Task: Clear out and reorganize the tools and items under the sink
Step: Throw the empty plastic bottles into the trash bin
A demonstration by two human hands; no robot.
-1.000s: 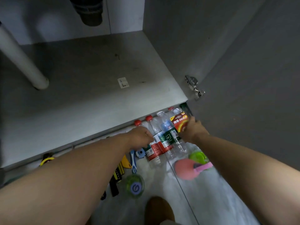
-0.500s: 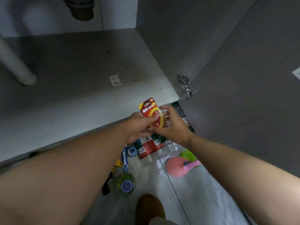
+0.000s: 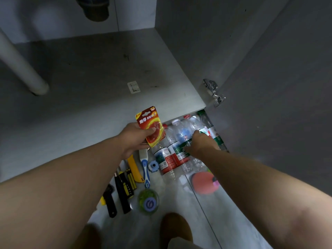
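1. Head view: the left hand (image 3: pixel 133 141) pinches one red-and-yellow battery blister card (image 3: pixel 150 125), thumb across its front. The card is held upright in the air over the front edge of the grey cabinet floor (image 3: pixel 86 90).
2. The right hand (image 3: pixel 202 143), at 3 o'clock from the card, rests back-up on a row of clear plastic water bottles (image 3: pixel 168 159). Its fingers are hidden, so I cannot tell whether they close on a bottle.
3. The bottles lie side by side on the tiled floor, caps toward 12 o'clock. At least five show, two with red labels and the others with green. The hand covers part of the row.
4. At 9 o'clock from the bottles lie one small blue round fitting (image 3: pixel 153 166), one blue-and-white handled brush (image 3: pixel 145 169) and one yellow utility knife (image 3: pixel 134 168).
5. Farther toward 8 o'clock lie two black-and-yellow tools (image 3: pixel 124 191) and one black-handled tool (image 3: pixel 111 203).
6. One clear round tub with a blue lid (image 3: pixel 148 203) sits at 6 o'clock from the brush.
7. One blurred pink round object (image 3: pixel 203 183) lies at 5 o'clock from the bottles.
8. Inside the cabinet are one white pipe (image 3: pixel 23 71) at 10 o'clock, one small white sticker (image 3: pixel 133 86) near the middle, and one metal hinge (image 3: pixel 213 92) at 2 o'clock.
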